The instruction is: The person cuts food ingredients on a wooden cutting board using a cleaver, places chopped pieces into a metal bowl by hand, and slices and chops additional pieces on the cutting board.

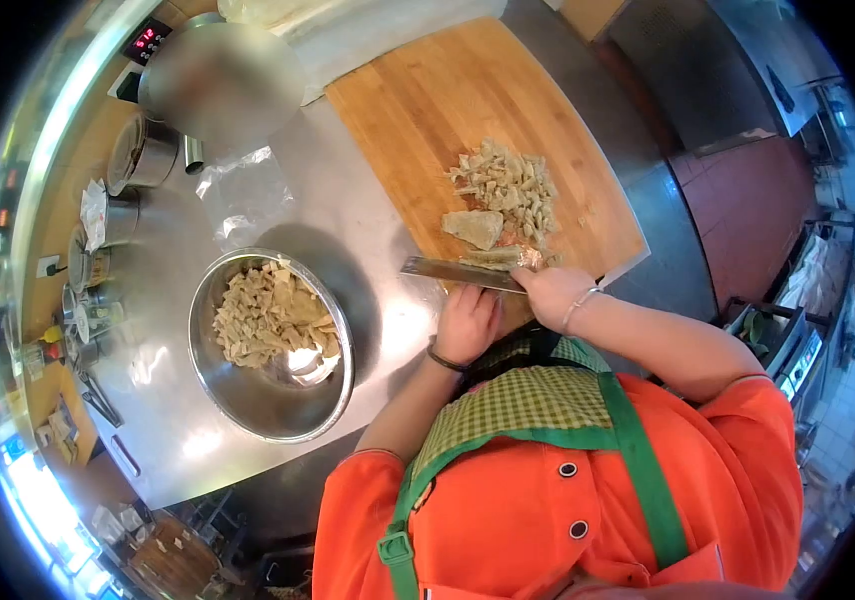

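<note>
My right hand (553, 295) is closed around the handle end of a cleaver (463, 273), whose blade points left. Close below the blade, at the near edge of the wooden cutting board (418, 100), is my left hand (468, 325); its fingers are bent and what they hold, if anything, is hidden. Just beyond the blade lie pale sliced strips (493, 257). A flat pale slab (474, 228) rests behind them, beside a pile of chopped pieces (513, 185) on the board.
Left of the board, a large metal bowl (278, 420) holds many pale chopped pieces. Clear plastic (246, 190) lies on the steel counter (163, 385) behind it. Metal pots (143, 155) stand along the left wall, with tongs (98, 400) nearby.
</note>
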Available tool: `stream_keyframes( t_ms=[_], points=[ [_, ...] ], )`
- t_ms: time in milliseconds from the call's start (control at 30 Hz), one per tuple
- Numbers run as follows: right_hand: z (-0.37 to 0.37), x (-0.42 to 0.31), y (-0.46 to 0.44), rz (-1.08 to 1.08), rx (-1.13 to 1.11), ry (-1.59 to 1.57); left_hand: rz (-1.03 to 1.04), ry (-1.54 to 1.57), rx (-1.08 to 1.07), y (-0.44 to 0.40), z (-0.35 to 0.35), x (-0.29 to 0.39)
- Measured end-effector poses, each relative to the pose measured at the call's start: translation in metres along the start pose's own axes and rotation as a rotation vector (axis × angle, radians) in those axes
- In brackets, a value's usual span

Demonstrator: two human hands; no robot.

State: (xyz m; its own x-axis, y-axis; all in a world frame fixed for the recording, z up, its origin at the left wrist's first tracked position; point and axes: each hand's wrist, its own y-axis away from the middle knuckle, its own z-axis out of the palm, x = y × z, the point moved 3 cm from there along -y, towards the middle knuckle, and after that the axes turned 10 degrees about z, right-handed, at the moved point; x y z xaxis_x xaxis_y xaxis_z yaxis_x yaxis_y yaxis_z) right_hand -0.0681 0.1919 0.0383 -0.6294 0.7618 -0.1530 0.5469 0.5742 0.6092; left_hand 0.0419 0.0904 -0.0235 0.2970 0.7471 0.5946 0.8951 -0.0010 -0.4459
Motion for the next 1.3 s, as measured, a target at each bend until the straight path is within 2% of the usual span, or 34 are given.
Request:
stream_keyframes(
  t_ms=[67, 133, 200, 333, 500, 633, 800, 867, 933, 1100, 1233, 1300],
  points=[
    [0.001, -0.012, -0.017, -0.006, 0.012, 0.011, -0.015, -0.003, -0.013, -0.005, 0.002, -0.008],
    [0.007, -0.017, -0.015, -0.005, -0.007, -0.004, 0.075, -0.009, 0.032, 0.001, -0.002, -0.002],
    [-0.001, -0.014, -0.017, -0.001, 0.036, -0.142, 0.094, -0.025, 0.065, 0.000, -0.004, 0.001],
    [-0.016, -0.006, 0.019, 0.040, 0.020, -0.136, 0.094, -0.033, 0.071, -0.001, -0.006, 0.003],
    [-0.025, 0.004, 0.047, 0.098, -0.165, 0.031, 0.121, -0.049, 0.049, -0.001, -0.007, 0.002],
    [-0.013, -0.009, 0.018, 0.059, -0.190, 0.067, 0.116, -0.037, 0.053, 0.006, -0.001, 0.000],
    [0.008, -0.017, -0.011, -0.016, 0.005, -0.140, 0.138, -0.044, 0.048, 0.009, -0.007, 0.002],
    [0.006, -0.008, -0.003, 0.010, 0.019, -0.143, 0.130, -0.062, 0.080, 0.006, -0.008, 0.003],
    [-0.001, 0.000, 0.016, 0.040, 0.011, -0.142, 0.118, -0.056, 0.066, 0.009, -0.004, 0.001],
    [-0.009, 0.001, 0.034, 0.081, -0.208, 0.043, 0.157, -0.067, 0.016, 0.014, -0.006, -0.003],
    [0.005, -0.018, 0.010, 0.103, -0.159, -0.025, 0.173, -0.044, 0.033, 0.017, -0.002, -0.005],
    [0.007, -0.032, -0.003, 0.041, -0.123, -0.036, 0.205, -0.038, 0.038, 0.017, -0.005, -0.003]
  ],
)
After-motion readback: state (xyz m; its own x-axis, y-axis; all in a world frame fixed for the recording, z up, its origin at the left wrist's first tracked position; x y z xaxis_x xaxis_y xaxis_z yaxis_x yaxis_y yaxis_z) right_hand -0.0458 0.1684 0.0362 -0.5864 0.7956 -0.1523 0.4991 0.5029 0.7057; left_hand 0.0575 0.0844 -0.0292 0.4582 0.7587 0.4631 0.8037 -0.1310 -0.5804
